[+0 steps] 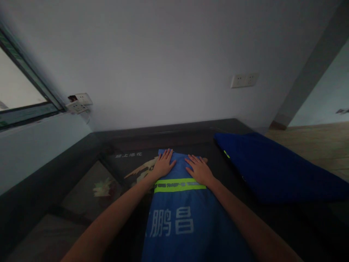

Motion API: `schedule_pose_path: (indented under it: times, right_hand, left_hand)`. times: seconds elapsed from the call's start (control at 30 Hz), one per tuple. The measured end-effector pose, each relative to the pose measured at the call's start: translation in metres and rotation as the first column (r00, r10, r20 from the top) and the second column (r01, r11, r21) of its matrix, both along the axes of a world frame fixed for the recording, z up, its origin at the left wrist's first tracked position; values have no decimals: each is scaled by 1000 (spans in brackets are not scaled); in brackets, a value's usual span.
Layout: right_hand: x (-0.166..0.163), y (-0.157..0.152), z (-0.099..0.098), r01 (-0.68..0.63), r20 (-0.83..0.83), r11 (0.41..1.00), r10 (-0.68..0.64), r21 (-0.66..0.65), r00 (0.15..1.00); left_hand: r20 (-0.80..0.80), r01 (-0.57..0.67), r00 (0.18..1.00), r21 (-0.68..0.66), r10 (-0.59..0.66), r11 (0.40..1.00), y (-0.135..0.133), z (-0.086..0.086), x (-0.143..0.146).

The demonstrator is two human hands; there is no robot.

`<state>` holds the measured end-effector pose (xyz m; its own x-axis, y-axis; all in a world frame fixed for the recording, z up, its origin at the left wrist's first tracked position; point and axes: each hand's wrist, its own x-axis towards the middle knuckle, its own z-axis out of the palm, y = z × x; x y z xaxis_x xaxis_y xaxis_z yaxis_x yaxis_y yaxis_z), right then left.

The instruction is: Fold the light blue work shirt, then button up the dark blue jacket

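Observation:
A blue work garment [174,203] with a yellow-green reflective band and pale printed characters lies flat in front of me; its near end runs out of view at the bottom. My left hand [164,163] rests palm down on its far left corner, fingers stretched out. On the far right corner my right hand [200,170] lies flat too, its fingers spread. Both palms touch the cloth just beyond the reflective band, and a strip of fabric shows between them. Neither hand grips anything.
The garment lies on a dark glossy table [109,140] with a printed flower picture. To the right is a darker blue folded cloth [272,167] with a small yellow-green strip. Wall sockets [244,80] and a loose socket box [77,105] are on the wall behind; a window [21,80] is at left.

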<state>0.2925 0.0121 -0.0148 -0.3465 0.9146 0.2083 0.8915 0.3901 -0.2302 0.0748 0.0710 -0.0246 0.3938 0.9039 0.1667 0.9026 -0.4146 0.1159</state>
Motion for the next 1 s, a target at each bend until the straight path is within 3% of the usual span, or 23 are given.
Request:
schedule_pose_path:
  times: [0.17, 0.3, 0.37, 0.47, 0.67, 0.83, 1.0]
  right_hand:
    - [-1, 1, -1, -5, -111, 1000, 5, 1, 994]
    - [8, 6, 20, 94, -359, 994, -106, -51, 927]
    - [20, 9, 36, 227, -452, 958, -283, -175, 846]
    - [41, 11, 53, 350, -415, 856, -496, -381, 762]
    - [49, 7, 58, 262, -331, 680, -610, -685, 720]
    - [40, 7, 58, 222, -331, 625, -642, -748, 691]
    - [38, 12, 48, 268, -353, 674, -634, -688, 688]
  left_hand:
    - [130, -4, 991, 57, -3, 998, -2, 8, 1]
    - [375, -106, 926, 180, 32, 978, -6, 20, -9]
    - [457, -222, 875, 83, 161, 971, -6, 29, -20]
    - [423, -350, 815, -185, 396, 918, -5, 41, -39]
    - [332, -293, 808, -489, 487, 821, -5, 49, -54]
    - [296, -303, 814, -519, 500, 799, -2, 48, -45]
    - [236, -332, 855, -435, 462, 837, 4, 46, -43]
